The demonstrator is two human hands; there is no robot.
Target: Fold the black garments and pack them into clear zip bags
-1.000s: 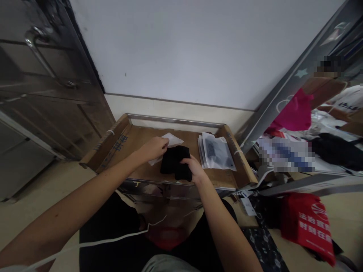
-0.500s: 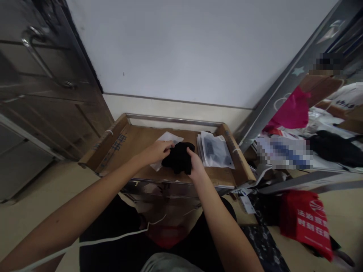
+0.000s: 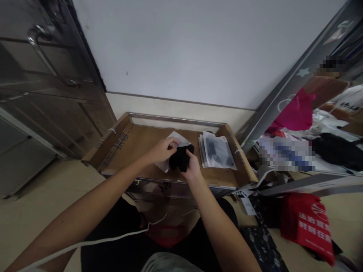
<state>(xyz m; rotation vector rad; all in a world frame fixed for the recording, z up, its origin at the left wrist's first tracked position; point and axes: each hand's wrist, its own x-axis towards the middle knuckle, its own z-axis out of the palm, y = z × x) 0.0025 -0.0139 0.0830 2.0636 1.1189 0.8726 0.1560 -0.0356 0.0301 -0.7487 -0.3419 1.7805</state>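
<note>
Left hand (image 3: 163,150) seems to pinch a frosted bag (image 3: 176,136); right hand (image 3: 193,167) grips bunched black fabric (image 3: 179,158).
Both items sit left of the bagged stack (image 3: 219,152), pressed together, probably to hold the bag's mouth open.

We have room across the left of the tray (image 3: 136,139), outside our left hand (image 3: 163,150); rightward, a bag stack (image 3: 217,152) and raised side panel (image 3: 244,166) block us, the wall (image 3: 181,56) closing the back.
</note>
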